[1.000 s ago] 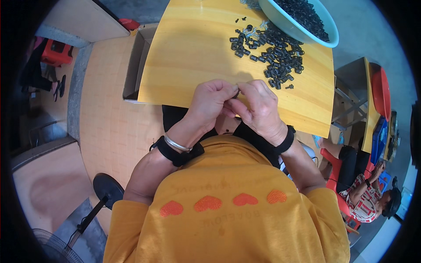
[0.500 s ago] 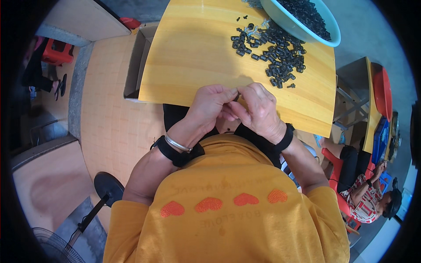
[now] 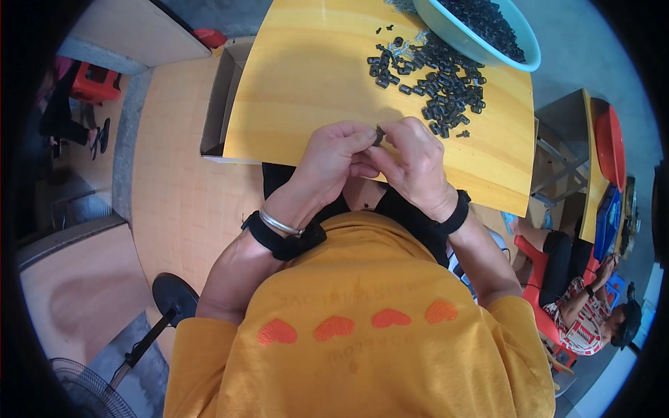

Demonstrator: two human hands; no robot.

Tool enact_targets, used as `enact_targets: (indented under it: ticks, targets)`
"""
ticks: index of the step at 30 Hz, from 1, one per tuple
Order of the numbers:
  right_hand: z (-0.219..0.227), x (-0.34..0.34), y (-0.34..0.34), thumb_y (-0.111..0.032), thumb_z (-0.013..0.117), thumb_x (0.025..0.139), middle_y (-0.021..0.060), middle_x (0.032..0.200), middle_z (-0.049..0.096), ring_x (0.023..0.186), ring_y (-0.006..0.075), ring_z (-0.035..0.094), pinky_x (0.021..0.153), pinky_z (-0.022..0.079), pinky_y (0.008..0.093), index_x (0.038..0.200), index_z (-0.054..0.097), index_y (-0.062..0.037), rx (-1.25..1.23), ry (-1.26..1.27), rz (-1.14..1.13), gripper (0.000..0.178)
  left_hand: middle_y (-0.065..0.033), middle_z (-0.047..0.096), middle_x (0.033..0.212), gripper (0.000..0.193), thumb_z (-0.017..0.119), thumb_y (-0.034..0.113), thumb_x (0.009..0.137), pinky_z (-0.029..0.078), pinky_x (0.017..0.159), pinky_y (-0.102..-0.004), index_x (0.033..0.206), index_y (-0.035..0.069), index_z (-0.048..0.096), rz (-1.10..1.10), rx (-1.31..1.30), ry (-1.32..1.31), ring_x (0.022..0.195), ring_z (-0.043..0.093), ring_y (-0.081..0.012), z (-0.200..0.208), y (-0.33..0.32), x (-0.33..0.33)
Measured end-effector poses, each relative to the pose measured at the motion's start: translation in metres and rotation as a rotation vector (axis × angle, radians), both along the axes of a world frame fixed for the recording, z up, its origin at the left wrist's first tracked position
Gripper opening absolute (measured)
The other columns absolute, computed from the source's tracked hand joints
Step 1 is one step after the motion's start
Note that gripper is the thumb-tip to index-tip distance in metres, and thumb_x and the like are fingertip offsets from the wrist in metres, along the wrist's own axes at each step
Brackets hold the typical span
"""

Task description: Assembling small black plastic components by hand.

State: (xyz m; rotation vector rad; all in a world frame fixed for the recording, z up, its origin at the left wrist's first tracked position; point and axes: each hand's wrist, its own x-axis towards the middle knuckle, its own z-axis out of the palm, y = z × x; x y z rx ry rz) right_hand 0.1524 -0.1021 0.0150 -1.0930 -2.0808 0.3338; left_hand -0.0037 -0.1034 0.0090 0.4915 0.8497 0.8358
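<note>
A small black piece [image 3: 379, 136] is held up between the two hands, just over the near edge of the table; fingers cover most of it, so its exact shape is hard to make out. The bare left hand [image 3: 333, 152] has its thumb and fingers closed on the piece in a tight pinch. The bare right hand [image 3: 416, 159] is curled opposite, forefinger up against the piece; I cannot tell whether its thumb and forefinger are clamped on it too.

Beyond the hands, a loose pile of small black cylindrical parts [image 3: 446, 87] lies on the yellow wood-grain table [image 3: 300, 76], with some small pale glinting pieces [image 3: 401, 50] at its far left. A round pale-turquoise bowl [image 3: 463, 47], heaped with more black parts, stands at the far right of the table, next to the pile.

A silver metal bangle [image 3: 279, 224] and a black band [image 3: 275, 241] circle the left wrist, and another dark strap [image 3: 456, 214] the right. An open brown cardboard box [image 3: 212, 125] is beside the table's left edge. Off to the right sits a co-worker in a red-patterned shirt [image 3: 582, 324].
</note>
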Motion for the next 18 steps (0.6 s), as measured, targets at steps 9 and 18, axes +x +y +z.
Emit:
enact_targets:
  ticks: [9, 18]
  targets:
    - [0.013, 0.012, 0.003, -0.006, 0.061, 0.079, 0.0110, 0.072, 0.055, 0.065, 0.0215, 0.055, 0.058, 0.044, 0.0283, 0.086, 0.061, 0.0015, -0.387, 0.269, 0.103, 0.011, -0.0068, 0.063, 0.075, 0.017, 0.055, 0.020, 0.089, 0.049, 0.057, -0.0228, 0.089, 0.003, 0.058, -0.047, 0.090, 0.066, 0.062, 0.060, -0.0125, 0.002, -0.005, -0.001]
    - [0.024, 0.016, 0.006, -0.008, 0.059, 0.082, 0.0008, 0.069, 0.061, 0.061, 0.0059, 0.050, 0.057, 0.042, 0.0218, 0.084, 0.064, 0.0002, -0.910, 0.394, 0.015, 0.010, -0.0059, 0.063, 0.073, 0.015, 0.055, 0.019, 0.088, 0.049, 0.055, -0.0216, 0.090, 0.004, 0.059, -0.116, 0.106, 0.058, 0.059, 0.059, -0.0102, 0.001, -0.009, -0.002]
